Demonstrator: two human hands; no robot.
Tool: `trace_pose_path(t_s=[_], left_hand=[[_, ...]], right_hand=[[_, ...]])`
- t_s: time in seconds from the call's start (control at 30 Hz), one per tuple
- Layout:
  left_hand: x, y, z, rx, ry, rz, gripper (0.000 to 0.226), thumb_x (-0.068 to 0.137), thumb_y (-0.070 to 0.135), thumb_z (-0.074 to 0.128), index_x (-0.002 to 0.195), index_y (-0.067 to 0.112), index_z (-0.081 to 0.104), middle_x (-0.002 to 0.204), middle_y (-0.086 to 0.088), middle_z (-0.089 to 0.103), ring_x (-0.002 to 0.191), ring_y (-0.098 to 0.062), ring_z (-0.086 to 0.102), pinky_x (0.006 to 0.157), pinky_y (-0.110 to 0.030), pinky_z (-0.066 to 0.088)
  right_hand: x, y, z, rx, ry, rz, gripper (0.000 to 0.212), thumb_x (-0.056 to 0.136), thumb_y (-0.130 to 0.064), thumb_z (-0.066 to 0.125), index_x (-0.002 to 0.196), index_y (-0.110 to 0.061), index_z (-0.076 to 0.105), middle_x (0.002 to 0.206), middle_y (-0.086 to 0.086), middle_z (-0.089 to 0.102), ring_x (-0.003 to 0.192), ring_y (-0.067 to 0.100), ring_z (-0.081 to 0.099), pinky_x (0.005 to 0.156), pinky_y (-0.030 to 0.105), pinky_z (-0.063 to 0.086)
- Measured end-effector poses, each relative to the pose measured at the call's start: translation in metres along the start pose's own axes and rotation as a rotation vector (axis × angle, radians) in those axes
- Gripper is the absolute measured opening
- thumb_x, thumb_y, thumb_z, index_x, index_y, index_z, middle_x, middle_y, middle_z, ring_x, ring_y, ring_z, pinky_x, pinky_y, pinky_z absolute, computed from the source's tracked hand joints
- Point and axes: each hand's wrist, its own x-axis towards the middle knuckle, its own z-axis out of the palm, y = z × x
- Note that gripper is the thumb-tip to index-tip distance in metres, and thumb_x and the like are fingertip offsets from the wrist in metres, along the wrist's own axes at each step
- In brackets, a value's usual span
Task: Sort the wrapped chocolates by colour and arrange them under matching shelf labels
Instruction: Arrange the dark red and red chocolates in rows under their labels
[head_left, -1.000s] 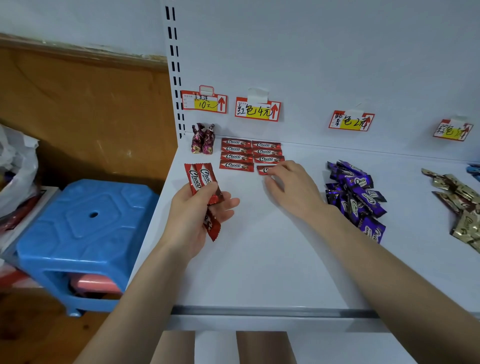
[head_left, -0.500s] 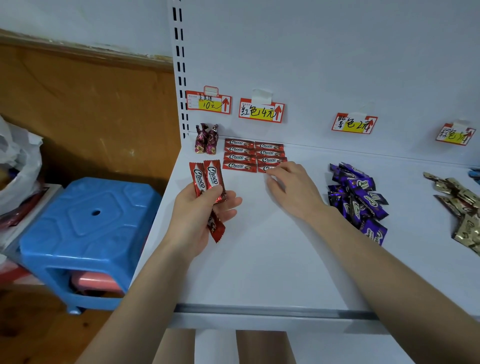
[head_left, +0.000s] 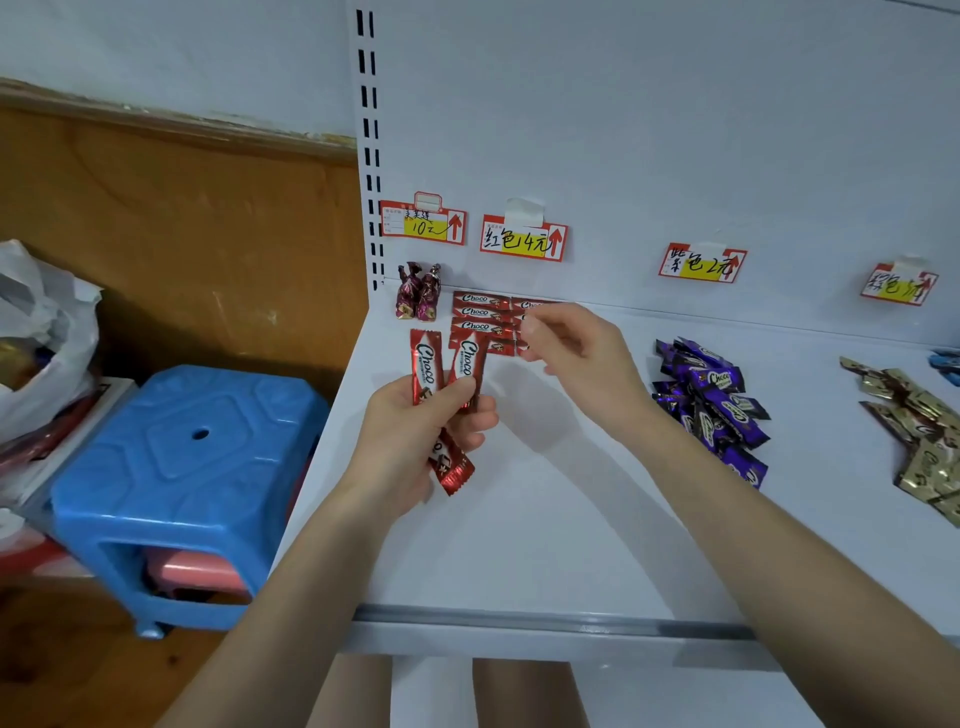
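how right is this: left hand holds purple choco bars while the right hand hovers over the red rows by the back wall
Wrong on colour: the choco bars in the left hand are red, not purple, as the head view shows. The right hand does hover over the red rows by the back wall.

Four labels (head_left: 523, 241) hang in a row, with two dark-red twisted sweets (head_left: 418, 291) below the first. The left hand (head_left: 410, 447) holds three red chocolates (head_left: 427, 358). Four more show in the laid rows (head_left: 478, 312); the right hand (head_left: 582, 358) hides others. The purple heap (head_left: 711, 405) and the gold heap (head_left: 919, 431) are too tangled to count.
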Motion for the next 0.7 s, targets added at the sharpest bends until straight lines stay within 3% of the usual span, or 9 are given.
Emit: trace_pose_path(t_s=[0.1,0.2,0.37,0.47,0.57,0.7], left_hand=[[-0.005,0.002,0.001,0.117,-0.076,0.03,0.01,0.088,0.016,0.061,0.095,0.011,0.066,0.072,-0.007,0.073,0.055,-0.01,0.066,0.047,-0.017,0.049],[-0.009,0.003,-0.003,0.137,-0.065,0.055,0.012,0.087,0.02,0.062,0.096,0.012,0.066,0.071,-0.005,0.073,0.055,-0.009,0.066,0.047,-0.017,0.048],[-0.013,0.005,-0.005,0.075,-0.022,0.109,0.008,0.087,0.018,0.062,0.091,0.013,0.066,0.07,-0.005,0.073,0.055,-0.009,0.066,0.045,-0.018,0.048],[-0.013,0.005,-0.006,0.131,0.007,0.127,0.012,0.088,0.026,0.06,0.09,0.016,0.066,0.072,-0.002,0.073,0.052,-0.011,0.066,0.045,-0.018,0.048],[-0.011,0.007,-0.013,0.174,0.097,0.105,0.024,0.091,0.037,0.053,0.09,0.016,0.064,0.065,0.001,0.07,0.047,-0.008,0.06,0.046,-0.019,0.048],[-0.005,0.013,-0.023,0.148,0.226,-0.007,0.036,0.094,0.046,0.045,0.089,0.015,0.062,0.062,0.0,0.054,0.049,-0.008,0.049,0.047,-0.022,0.04]], right_hand=[[-0.005,-0.022,0.002,0.08,-0.169,0.038,0.015,0.087,-0.021,0.061,0.102,-0.021,0.059,0.08,-0.008,0.067,0.065,0.001,0.063,0.056,0.015,0.049],[-0.009,-0.03,0.002,0.184,-0.196,0.083,0.012,0.087,-0.009,0.061,0.096,-0.016,0.062,0.075,-0.001,0.068,0.06,0.005,0.062,0.056,0.017,0.049],[-0.02,-0.025,0.011,0.504,-0.216,0.226,0.009,0.089,-0.014,0.058,0.095,-0.014,0.065,0.079,-0.003,0.071,0.074,0.009,0.066,0.062,0.017,0.05],[-0.019,-0.019,0.017,0.413,-0.237,0.244,0.005,0.087,-0.015,0.061,0.091,-0.013,0.063,0.078,-0.005,0.071,0.076,0.008,0.066,0.062,0.018,0.05],[-0.003,-0.013,0.016,0.279,-0.182,0.255,0.003,0.09,-0.013,0.057,0.09,-0.012,0.06,0.088,0.004,0.066,0.075,0.012,0.063,0.071,0.027,0.051],[0.019,-0.002,0.02,-0.315,-0.313,0.036,0.021,0.093,-0.016,0.052,0.111,-0.011,0.063,0.104,-0.003,0.058,0.091,0.01,0.054,0.078,0.019,0.039]])
